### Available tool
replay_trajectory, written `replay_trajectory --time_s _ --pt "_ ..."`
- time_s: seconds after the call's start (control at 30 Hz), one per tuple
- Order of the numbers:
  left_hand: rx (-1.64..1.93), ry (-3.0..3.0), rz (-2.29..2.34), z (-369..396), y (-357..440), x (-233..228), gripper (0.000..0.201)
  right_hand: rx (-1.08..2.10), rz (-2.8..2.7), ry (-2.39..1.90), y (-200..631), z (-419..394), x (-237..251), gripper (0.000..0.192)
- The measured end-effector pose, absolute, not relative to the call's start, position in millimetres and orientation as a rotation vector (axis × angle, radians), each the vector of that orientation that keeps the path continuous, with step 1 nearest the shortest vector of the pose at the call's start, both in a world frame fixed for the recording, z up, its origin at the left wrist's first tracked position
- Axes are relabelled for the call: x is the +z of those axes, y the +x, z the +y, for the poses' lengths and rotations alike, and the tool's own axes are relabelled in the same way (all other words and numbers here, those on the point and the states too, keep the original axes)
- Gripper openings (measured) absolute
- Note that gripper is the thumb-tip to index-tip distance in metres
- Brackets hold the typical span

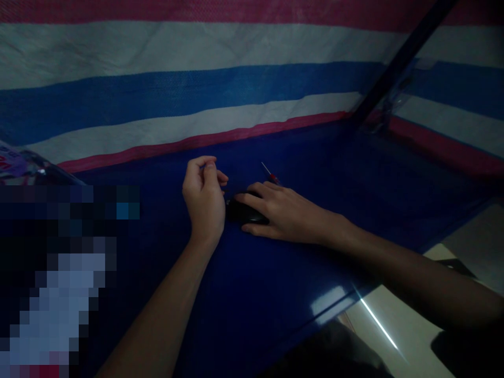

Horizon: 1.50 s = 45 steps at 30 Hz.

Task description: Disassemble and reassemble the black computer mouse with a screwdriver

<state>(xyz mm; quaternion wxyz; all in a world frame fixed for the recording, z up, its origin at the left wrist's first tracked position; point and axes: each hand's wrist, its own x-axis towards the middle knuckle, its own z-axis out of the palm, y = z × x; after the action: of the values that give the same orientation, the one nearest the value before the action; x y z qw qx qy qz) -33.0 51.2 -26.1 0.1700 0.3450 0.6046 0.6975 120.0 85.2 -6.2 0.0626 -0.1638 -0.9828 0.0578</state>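
Note:
A black computer mouse (249, 211) lies on the dark blue surface. My right hand (277, 210) rests over it, fingers and thumb gripping its sides and partly hiding it. Just left of the mouse, my left hand (205, 191) is curled closed on its side, the thumb against the bent fingers. Whatever may be inside those fingers is hidden. Beyond my right hand, a small screwdriver (271, 176) with a red handle and thin metal shaft lies with its far end partly covered by the fingers.
A striped red, white and blue sheet (197, 94) hangs behind the blue tabletop (236, 294). A dark pole (397, 68) slants at the back right. Shiny plastic packaging (43, 165) sits at the left, above a pixelated area. Pale floor shows past the lower right edge.

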Motion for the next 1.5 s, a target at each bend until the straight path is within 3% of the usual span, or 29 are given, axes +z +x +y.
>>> replay_trajectory --time_s 0.17,0.37,0.5,0.6,0.7,0.8,0.93,1.07,1.2,1.3,1.4,1.5 --pt "1.863 0.936 1.376 51 -20 -27 0.024 0.141 -2.8 -0.273 126 99 4 0.056" --pt "1.779 0.684 1.144 42 -5 -16 0.022 0.172 -2.641 -0.153 126 111 21 0.064" --pt "1.814 0.425 1.124 43 -6 -15 0.022 0.554 -2.317 -0.481 111 117 16 0.042" --pt "1.908 0.353 1.157 42 -5 -17 0.021 0.971 -2.099 -0.773 98 119 3 0.044" --pt "1.883 0.424 1.207 39 -2 -19 0.021 1.096 -1.903 -0.893 94 118 -9 0.037" --pt "1.81 0.682 1.342 37 -2 -20 0.026 1.011 -1.889 -0.823 97 121 -11 0.029" --pt "1.659 1.457 1.68 35 -7 -20 0.032 0.98 -1.891 -0.67 102 123 -7 0.017" --pt "1.457 1.851 1.623 34 -5 -21 0.066 1.089 -1.812 -0.645 106 122 -2 0.02" --pt "1.698 1.537 1.577 38 -5 -19 0.061 0.948 -1.943 -0.764 121 142 3 0.038" --pt "1.883 1.029 1.485 43 -15 -15 0.047 0.621 -2.175 -0.943 136 163 2 0.031" --pt "1.817 0.699 1.314 46 -28 -12 0.028 0.49 -2.542 -1.086 142 171 -4 0.035" --pt "1.788 0.596 1.155 45 -33 -10 0.026 0.425 -2.701 -1.183 138 165 -9 0.036"
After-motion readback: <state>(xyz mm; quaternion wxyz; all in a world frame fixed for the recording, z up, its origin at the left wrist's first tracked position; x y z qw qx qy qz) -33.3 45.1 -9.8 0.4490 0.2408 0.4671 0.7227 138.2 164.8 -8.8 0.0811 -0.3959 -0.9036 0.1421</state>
